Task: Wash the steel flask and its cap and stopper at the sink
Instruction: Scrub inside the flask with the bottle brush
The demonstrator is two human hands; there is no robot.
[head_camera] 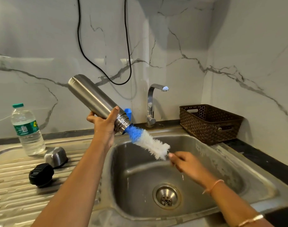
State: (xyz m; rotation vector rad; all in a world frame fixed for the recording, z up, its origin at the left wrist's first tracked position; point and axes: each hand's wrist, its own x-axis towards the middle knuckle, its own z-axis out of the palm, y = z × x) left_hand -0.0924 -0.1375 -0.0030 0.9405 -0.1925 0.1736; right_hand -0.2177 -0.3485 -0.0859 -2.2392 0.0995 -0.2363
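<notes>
Brushed-steel cylindrical flask (92, 99), gripped at the neck by my left hand (104, 126), tilted above the steel sink (136, 185). Right hand (184, 163) pinches the blue-and-white bristle brush (148, 141), tip in its mouth. Scrubbing inside, I'd say. Next, push straight, deeper.

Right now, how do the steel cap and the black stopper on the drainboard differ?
The steel cap is shiny metal and dome-shaped; the black stopper is dull black and squat. The steel cap sits closer to the water bottle; the black stopper lies nearer the camera, tilted. Both rest on the ridged drainboard, left of the basin.
</notes>
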